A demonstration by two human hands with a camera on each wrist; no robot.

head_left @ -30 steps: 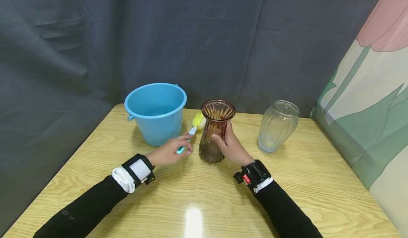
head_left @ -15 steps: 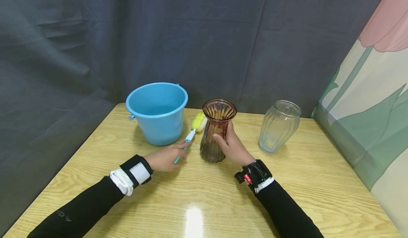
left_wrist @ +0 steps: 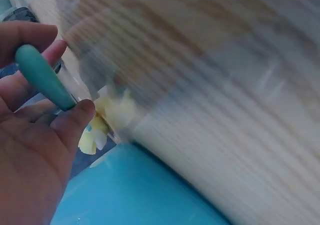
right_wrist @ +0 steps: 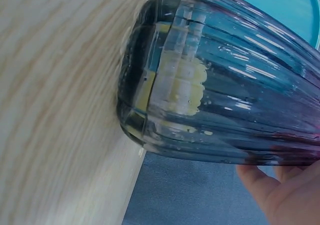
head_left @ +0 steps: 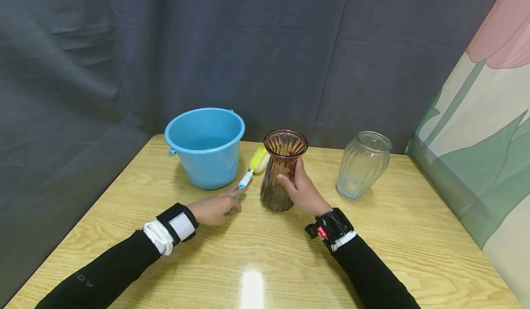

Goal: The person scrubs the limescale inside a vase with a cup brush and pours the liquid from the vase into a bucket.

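On the wooden table (head_left: 265, 254), the left hand (head_left: 213, 208) held a brush (head_left: 248, 173); the right hand (head_left: 304, 191) gripped the brown vase (head_left: 281, 171).

Left hand (head_left: 213, 208): low, forearm outstretched, fingers curled in a pinch.
Right hand (head_left: 303, 191): upright, fingers wrapped in a grip.

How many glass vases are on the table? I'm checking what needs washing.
2. The ribbed amber-brown glass vase stands mid-table, held by the right hand. The ribbed clear glass vase stands apart to its right, untouched. None appears hidden.
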